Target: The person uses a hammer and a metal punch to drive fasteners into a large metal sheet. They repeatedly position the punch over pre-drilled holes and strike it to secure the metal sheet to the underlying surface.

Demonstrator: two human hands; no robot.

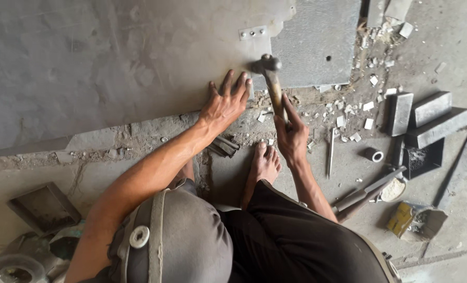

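left hand flat, right hand gripping hammer

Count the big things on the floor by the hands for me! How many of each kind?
Hammers: 1, in the right hand
Metal sheets: 1, under the left hand
Dark rectangular blocks: 3
Small rings: 1
Thin metal rods: 1
Total: 7
The small white chips are too many to count.

probably a rough workshop: concrete floor, stone chips, metal blocks.
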